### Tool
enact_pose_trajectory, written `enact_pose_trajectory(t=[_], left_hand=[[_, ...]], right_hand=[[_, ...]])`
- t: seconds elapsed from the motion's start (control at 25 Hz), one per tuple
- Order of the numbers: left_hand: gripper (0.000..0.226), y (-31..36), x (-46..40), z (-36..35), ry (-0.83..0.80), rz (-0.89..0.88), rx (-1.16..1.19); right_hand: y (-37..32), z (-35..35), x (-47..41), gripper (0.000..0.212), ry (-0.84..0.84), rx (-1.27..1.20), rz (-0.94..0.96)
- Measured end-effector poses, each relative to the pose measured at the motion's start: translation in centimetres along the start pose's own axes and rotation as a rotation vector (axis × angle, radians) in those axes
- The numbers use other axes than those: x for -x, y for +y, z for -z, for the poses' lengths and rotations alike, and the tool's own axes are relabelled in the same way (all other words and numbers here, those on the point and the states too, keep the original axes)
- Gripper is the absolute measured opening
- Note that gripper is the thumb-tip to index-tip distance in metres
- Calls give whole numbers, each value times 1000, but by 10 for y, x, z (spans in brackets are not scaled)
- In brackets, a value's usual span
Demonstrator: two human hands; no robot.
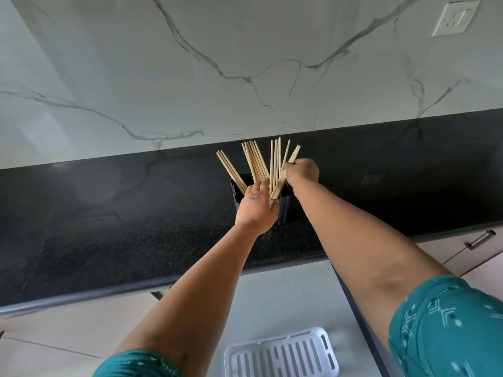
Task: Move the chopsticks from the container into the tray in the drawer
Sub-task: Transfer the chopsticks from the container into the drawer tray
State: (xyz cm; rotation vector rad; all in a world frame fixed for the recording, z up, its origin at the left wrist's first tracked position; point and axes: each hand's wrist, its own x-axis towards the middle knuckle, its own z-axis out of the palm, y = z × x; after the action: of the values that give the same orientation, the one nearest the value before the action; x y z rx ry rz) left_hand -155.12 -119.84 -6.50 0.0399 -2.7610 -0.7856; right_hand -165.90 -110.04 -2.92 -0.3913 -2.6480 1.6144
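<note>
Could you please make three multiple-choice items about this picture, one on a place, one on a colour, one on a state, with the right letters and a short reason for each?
1. Where does the white slatted tray lie?
A. On the black countertop
B. In the open drawer below the counter edge
C. Against the marble wall

2. What colour is the container that holds the chopsticks?
A. Dark
B. Yellow
C. Red

3. What is the state of the tray?
A. Full of chopsticks
B. Holds no chopsticks
C. Turned upside down

Answers:
1. B, it rests on the pale drawer floor, nearer than the countertop.
2. A, its wall looks dark grey against the pale sticks.
3. B, its slats are bare; the sticks stand in the container, where the left hand and the right hand grip them.
</note>
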Motion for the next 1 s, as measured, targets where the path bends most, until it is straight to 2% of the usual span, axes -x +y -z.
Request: enact_pose_trajectory(t=[0.2,0.36,0.4,0.52,0.6,0.72,0.76,0.84,0.92,1.0], left_hand=[[61,12,1,9,72,23,65],[67,60,-1,30,193,77,269],[63,75,-1,37,240,124,353],[32,110,7,57,376,253,565],[27,112,28,59,395,318,877],[32,83,91,38,258,544,1656],[36,66,114,23,197,612,1830],[40,38,163,-9,147,741,1998],[37,20,205,-40,122,873,2081],[32,9,240,-70,59,1010,2018]], right_hand=[[-21,34,23,18,46,-83,106],[-53,69,80,25,163,51,540],[-59,76,99,25,173,70,653],[-65,87,147,22,79,95,858],[-50,97,168,33,-22,78,929],[12,106,172,58,-7,191,888],[42,102,175,62,-48,261,803],[106,89,194,65,-323,416,701],[166,70,222,56,-633,620,756],[216,58,243,55,-739,839,818]])
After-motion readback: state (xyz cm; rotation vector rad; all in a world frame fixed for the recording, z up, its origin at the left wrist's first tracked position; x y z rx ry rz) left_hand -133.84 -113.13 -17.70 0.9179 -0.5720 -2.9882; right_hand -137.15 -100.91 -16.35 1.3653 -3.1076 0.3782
